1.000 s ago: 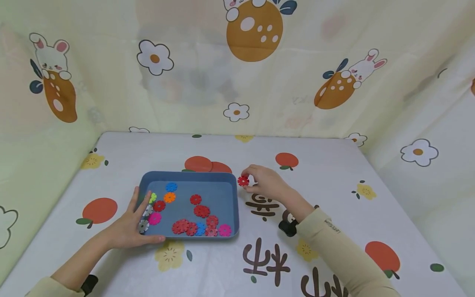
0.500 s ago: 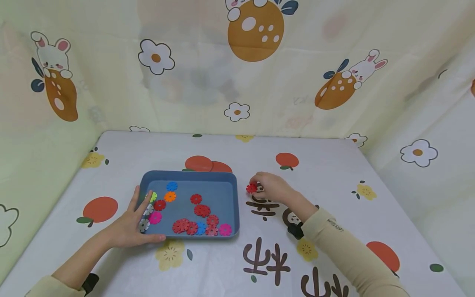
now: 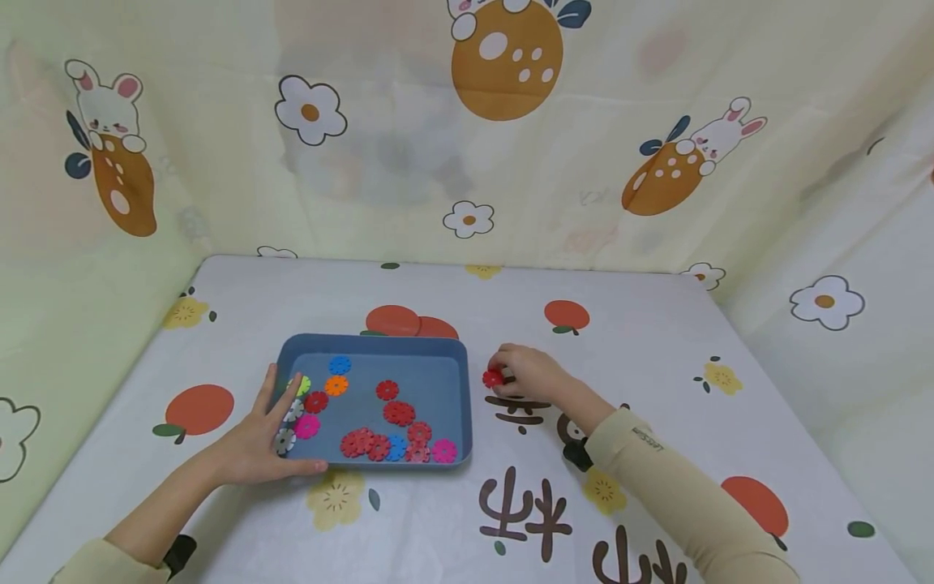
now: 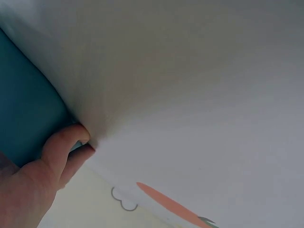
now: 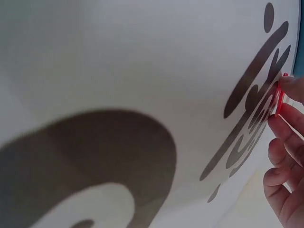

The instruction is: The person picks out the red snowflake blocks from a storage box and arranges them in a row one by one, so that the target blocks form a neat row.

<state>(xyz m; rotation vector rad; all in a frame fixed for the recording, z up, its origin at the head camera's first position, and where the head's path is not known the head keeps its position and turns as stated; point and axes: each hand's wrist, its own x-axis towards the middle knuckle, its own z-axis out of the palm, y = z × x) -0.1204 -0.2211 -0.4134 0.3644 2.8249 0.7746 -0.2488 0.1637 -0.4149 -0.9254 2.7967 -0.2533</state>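
A blue-grey tray [image 3: 430, 347] holds several small notched plastic snowflake discs, red ones [image 3: 399, 414] among blue, orange, pink, grey and yellow-green. At the tray's front left corner rests my left hand [image 3: 255, 446], fingers straight and spread over the left side, thumb along the front wall. In the left wrist view, some fingers [image 4: 59, 152] of that hand touch the tray's edge. To the right of the tray, my right hand [image 3: 536, 375] pinches one red snowflake disc [image 3: 492, 379] between thumb and fingers, low over the table. The right wrist view shows this disc [image 5: 280, 99] edge-on.
The table is covered by a white cloth [image 3: 409, 527] printed with fruit, flowers and brown characters. Patterned curtains [image 3: 394, 162] hang behind the table and at both sides. A black wrist strap [image 3: 579, 454] shows at the right sleeve.
My right hand has carried the red snowflake disc slightly right, then down toward the table, away from the tray's right edge. The left hand stays at the tray's corner.
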